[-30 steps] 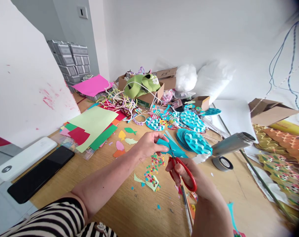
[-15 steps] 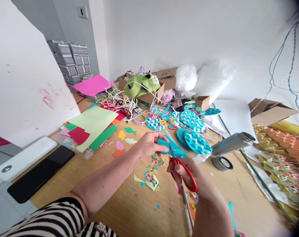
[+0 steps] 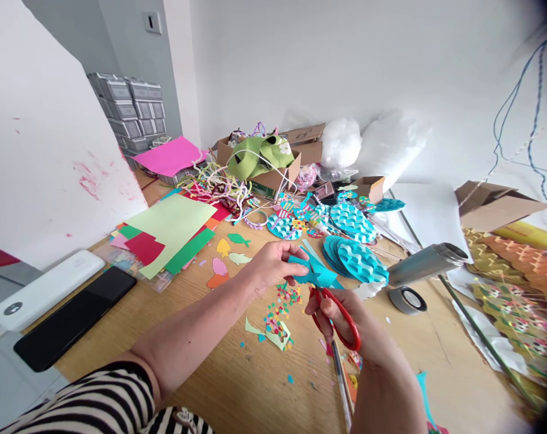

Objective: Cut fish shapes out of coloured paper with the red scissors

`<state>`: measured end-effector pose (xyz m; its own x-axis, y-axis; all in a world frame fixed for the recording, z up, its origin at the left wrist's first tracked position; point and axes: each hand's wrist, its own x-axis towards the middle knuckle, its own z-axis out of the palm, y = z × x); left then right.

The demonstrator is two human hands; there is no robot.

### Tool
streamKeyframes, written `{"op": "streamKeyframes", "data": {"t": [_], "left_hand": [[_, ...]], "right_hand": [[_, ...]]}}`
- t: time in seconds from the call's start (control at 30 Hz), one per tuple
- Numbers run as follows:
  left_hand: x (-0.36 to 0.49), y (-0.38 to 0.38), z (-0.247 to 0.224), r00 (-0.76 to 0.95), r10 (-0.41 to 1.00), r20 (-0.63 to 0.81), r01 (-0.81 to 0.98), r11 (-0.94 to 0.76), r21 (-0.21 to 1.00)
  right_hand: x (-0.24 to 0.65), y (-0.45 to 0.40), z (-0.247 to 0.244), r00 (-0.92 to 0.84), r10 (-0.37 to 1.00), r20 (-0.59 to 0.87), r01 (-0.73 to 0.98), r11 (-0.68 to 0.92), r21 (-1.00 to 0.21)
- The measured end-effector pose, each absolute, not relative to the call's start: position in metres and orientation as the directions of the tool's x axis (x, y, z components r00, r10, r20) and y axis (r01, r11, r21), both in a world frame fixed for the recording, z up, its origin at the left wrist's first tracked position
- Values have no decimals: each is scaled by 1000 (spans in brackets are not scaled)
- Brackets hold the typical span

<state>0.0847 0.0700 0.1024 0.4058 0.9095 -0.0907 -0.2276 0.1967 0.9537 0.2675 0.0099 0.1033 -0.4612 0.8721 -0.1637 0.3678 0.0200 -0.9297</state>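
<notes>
Between the thumb and fingers of my left hand point(image 3: 280, 265) is a piece of blue paper point(image 3: 321, 274), held above the table and curling at its right side. My right hand point(image 3: 346, 319) grips a pair of scissors point(image 3: 352, 328) by their red handles, the blades at the paper's lower edge and partly hidden by it. Under the hands lie small round paper dots point(image 3: 280, 310) in many colours and pale green scraps point(image 3: 278, 337). Left of my left hand are fish-like paper cutouts, among them a green one point(image 3: 240, 239) and a pink one point(image 3: 218, 266).
Stacked coloured paper point(image 3: 174, 226) lies left, with a black phone point(image 3: 75, 316) and a white device point(image 3: 47, 289) nearer the edge. Blue wavy discs point(image 3: 359, 262), a steel flask point(image 3: 429, 263) and its lid point(image 3: 408, 299) stand right. Cardboard boxes point(image 3: 273, 178) line the back.
The blue paper has turned and lifted at its right side, now covering more of the scissor blades. Both hands stay in nearly the same place.
</notes>
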Motion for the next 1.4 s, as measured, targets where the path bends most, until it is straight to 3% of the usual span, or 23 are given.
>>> {"op": "streamKeyframes", "data": {"t": [0.57,1.4], "left_hand": [[85,70,100,409,909,-80,-233,189,954],[84,71,100,426,900,-94,-205,197,959]], "right_hand": [[266,12,104,-506,857,-92,307,80,-948],[264,9,108,-478,868,-133,308,24,-951]]}}
